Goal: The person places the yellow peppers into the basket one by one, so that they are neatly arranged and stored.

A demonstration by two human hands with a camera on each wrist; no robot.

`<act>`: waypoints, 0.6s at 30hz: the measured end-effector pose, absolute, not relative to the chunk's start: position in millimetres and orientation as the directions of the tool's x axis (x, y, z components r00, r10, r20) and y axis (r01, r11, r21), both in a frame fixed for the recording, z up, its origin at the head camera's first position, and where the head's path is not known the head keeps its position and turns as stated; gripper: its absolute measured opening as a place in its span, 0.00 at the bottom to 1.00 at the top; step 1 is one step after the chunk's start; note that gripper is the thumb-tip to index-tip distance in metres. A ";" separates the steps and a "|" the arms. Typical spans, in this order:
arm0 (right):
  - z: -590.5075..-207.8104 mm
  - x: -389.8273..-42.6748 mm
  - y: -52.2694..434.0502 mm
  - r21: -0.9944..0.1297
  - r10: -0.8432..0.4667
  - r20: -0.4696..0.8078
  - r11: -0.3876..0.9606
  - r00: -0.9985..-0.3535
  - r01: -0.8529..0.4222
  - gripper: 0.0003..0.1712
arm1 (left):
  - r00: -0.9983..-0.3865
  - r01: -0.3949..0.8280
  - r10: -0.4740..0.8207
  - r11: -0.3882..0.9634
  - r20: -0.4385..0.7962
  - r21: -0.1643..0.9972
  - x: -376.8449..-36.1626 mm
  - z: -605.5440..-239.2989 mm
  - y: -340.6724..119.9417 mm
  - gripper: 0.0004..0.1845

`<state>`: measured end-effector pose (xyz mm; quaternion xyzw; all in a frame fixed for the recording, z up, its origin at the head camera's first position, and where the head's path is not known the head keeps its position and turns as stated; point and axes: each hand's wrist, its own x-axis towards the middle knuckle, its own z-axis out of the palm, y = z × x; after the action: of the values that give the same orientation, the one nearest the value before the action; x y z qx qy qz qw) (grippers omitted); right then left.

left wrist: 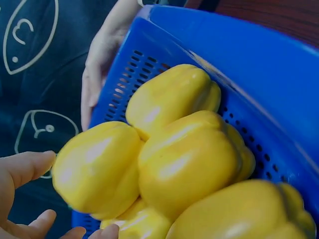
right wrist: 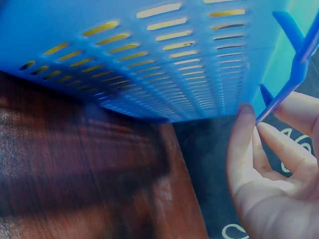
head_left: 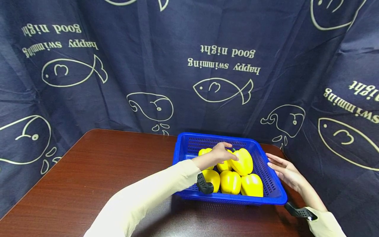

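A blue plastic basket on the table holds several yellow bell peppers. My left hand reaches in over the back row, fingers spread and loosely bent. Its thumb tip lies right at the side of the rear-right pepper, and its other fingertips come close along that pepper's lower edge. At the basket's right side, my right hand holds the rim, with the lip between thumb and fingers in the right wrist view. Part of the back-row peppers is hidden behind my left hand.
The brown wooden table stretches to the left of the basket. Dark blue cloth printed with fish and words hangs close behind the table and along the right. Black straps with camera mounts sit on both wrists.
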<state>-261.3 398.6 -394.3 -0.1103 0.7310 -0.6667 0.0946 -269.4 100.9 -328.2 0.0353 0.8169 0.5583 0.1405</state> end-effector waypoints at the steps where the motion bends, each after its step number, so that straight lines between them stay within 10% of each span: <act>1: -394.2 -261.1 398.1 -0.994 -0.284 0.015 0.104 -0.959 -0.046 0.23 | -0.957 -0.071 0.233 0.384 -0.171 0.920 -268.7 -326.4 96.0 0.29; 9: -393.3 -254.5 388.2 -0.938 -0.231 0.089 0.308 -0.969 -0.160 0.29 | -0.944 0.252 0.300 0.382 0.138 0.889 -255.8 -317.6 29.1 0.23; 18: -390.7 -247.9 386.7 -0.587 -0.240 0.348 0.698 -0.906 -0.410 0.32 | -0.825 0.548 0.222 0.535 0.519 0.643 -244.8 -336.3 -86.3 0.27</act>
<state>-247.9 386.7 -390.7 -0.1780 0.9131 -0.3455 -0.1234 -244.8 -86.3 -336.3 0.2251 0.8550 0.4263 -0.1912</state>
